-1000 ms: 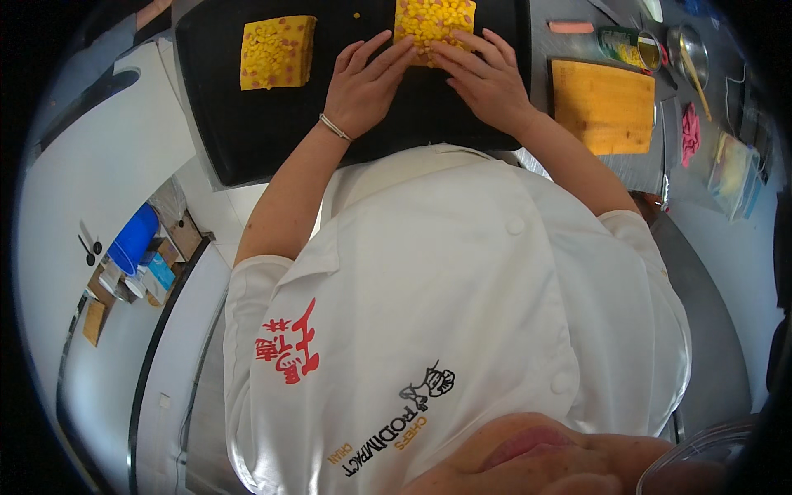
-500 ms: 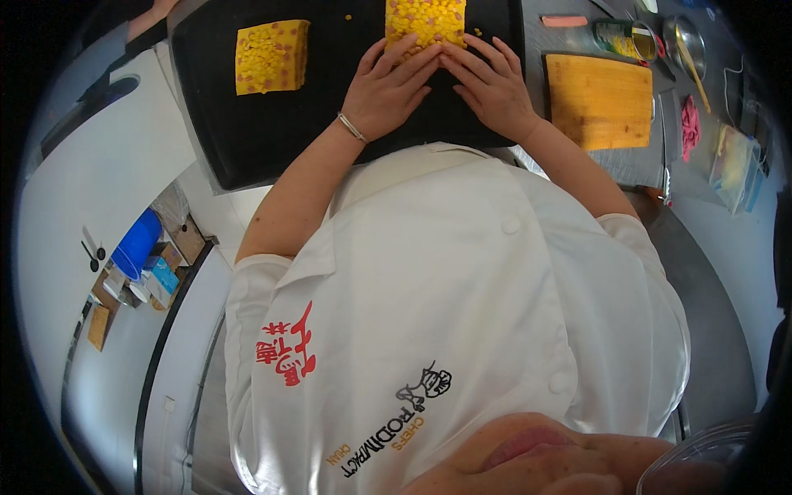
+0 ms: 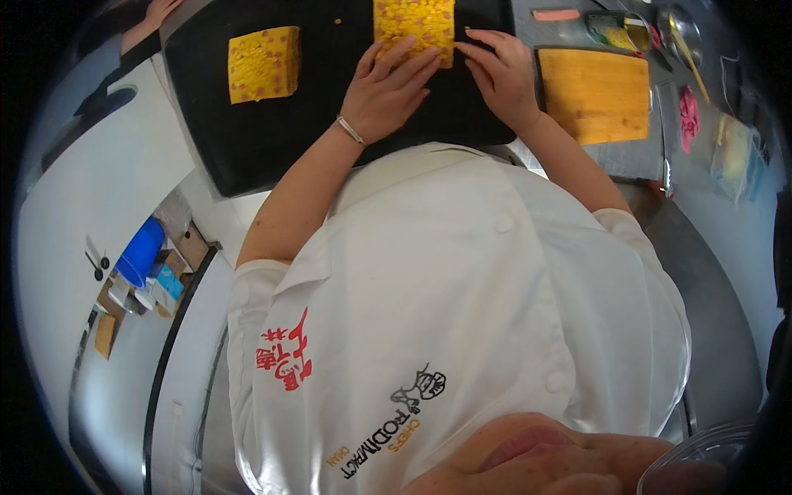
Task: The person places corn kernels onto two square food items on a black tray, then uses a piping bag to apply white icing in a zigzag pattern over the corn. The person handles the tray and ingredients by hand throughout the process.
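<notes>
Resting the left grip here, unclenched, on the near edge of the kernel-topped block on the black tray, right grip curled just beside, pinching or not impossible to tell, with this and the other block seemingly covered, leaving one stray kernel loose!

Rectangular yellow block, kernel-topped.
Straight-edged; upper face thickly covered with bright yellow corn-like kernels, small pinkish flecks showing toward the near edge. Lies flat, topping upward, on the right part of a black tray; far end out of view, near left corner covered.
</notes>
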Motion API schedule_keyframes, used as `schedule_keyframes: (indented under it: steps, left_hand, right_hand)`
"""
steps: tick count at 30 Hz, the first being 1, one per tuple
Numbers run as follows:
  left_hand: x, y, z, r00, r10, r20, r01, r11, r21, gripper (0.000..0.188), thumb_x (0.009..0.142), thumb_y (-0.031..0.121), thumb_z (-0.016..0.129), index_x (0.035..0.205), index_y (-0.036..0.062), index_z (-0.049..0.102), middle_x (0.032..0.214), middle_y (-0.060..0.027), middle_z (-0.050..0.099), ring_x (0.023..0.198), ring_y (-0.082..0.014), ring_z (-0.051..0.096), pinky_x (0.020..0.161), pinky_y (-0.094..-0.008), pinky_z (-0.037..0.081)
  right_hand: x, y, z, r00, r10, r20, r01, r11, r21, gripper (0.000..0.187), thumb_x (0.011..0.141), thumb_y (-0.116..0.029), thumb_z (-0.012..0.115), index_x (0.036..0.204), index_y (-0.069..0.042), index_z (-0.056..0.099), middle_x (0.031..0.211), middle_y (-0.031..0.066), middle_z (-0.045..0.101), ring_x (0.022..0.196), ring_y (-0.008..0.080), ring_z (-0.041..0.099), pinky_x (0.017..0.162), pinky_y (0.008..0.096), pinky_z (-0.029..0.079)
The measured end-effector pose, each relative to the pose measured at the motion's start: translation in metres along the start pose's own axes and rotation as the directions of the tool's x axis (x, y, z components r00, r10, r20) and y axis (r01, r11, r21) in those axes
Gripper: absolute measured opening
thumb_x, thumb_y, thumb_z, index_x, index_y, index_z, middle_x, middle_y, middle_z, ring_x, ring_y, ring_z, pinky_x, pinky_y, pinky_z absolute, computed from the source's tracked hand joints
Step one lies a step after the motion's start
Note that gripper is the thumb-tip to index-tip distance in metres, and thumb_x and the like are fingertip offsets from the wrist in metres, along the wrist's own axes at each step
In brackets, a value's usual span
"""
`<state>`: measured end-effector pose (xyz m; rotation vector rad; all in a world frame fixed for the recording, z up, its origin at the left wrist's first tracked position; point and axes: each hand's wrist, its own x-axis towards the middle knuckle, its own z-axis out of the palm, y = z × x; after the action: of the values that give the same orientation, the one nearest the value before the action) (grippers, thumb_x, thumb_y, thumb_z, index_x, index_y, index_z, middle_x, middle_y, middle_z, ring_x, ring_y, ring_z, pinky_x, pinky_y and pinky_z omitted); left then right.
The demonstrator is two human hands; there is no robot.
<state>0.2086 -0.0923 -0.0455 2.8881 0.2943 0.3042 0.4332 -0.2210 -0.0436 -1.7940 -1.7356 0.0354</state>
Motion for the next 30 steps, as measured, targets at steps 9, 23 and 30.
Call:
schedule_keyframes:
  steps: [9, 23, 30]
  left_hand:
    - [0.002, 0.000, -0.008, 0.999, -0.033, -0.018, 0.032, 0.998, -0.046, 0.056, 0.092, 0.027, 0.072, 0.145, 0.0257, 0.055, 0.159, 0.0062, 0.041, 0.150, -0.0222, 0.028, 0.123, -0.0455, 0.021]
    - [0.015, 0.000, -0.006, 0.997, -0.070, -0.025, 0.068, 0.996, -0.059, 0.059, 0.093, 0.027, 0.073, 0.148, 0.0241, 0.051, 0.158, 0.0042, 0.042, 0.151, -0.0231, 0.026, 0.124, -0.0453, 0.018]
    - [0.013, -0.003, -0.003, 0.996, -0.086, -0.028, 0.084, 0.994, -0.076, 0.062, 0.093, 0.027, 0.073, 0.150, 0.0251, 0.046, 0.162, 0.0030, 0.036, 0.153, -0.0253, 0.023, 0.125, -0.0480, 0.017]
  right_hand:
    - [0.003, 0.016, 0.026, 0.921, 0.359, 0.151, -0.390, 0.845, 0.366, 0.016, 0.091, -0.011, 0.074, 0.106, -0.006, 0.072, 0.101, 0.0088, 0.072, 0.089, 0.0234, 0.071, 0.076, 0.0294, 0.058]
    - [0.011, 0.009, 0.023, 0.953, 0.302, -0.014, -0.270, 0.872, 0.408, 0.016, 0.089, -0.008, 0.077, 0.104, -0.006, 0.071, 0.100, 0.0071, 0.071, 0.087, 0.0196, 0.071, 0.076, 0.0261, 0.058]
    - [0.004, 0.010, 0.036, 0.905, 0.401, 0.144, -0.413, 0.743, 0.526, 0.018, 0.093, -0.007, 0.073, 0.109, -0.005, 0.064, 0.101, 0.0014, 0.068, 0.092, 0.0092, 0.065, 0.084, 0.0228, 0.054]
